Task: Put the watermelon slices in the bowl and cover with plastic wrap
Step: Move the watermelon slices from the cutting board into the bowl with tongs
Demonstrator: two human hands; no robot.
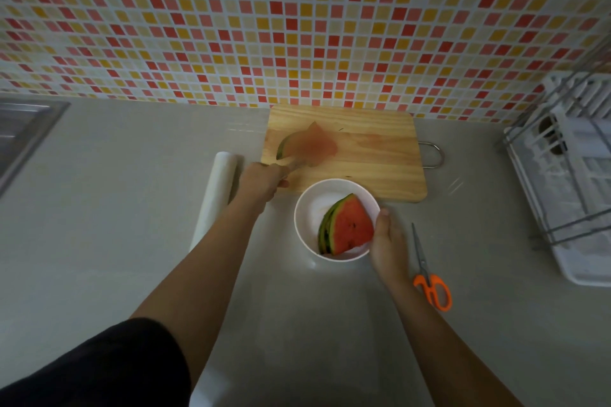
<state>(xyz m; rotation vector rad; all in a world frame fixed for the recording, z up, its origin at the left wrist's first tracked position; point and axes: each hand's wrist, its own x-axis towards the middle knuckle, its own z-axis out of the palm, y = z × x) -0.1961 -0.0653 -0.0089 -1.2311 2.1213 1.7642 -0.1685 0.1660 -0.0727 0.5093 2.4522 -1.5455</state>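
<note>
A white bowl (305,208) stands on the counter just in front of the wooden cutting board (373,155). Several watermelon slices (347,228) lie stacked inside it, red flesh up. My right hand (388,244) grips the bowl's right rim, thumb on the edge. My left hand (264,180) pinches the rind end of another watermelon slice (307,145), which is motion-blurred over the board's left part. A roll of plastic wrap (216,188) lies left of the board, partly behind my left forearm.
Orange-handled scissors (429,281) lie right of the bowl. A white dish rack (568,182) with metal bars fills the right side. A steel sink (23,132) sits at the far left. A tiled wall backs the counter.
</note>
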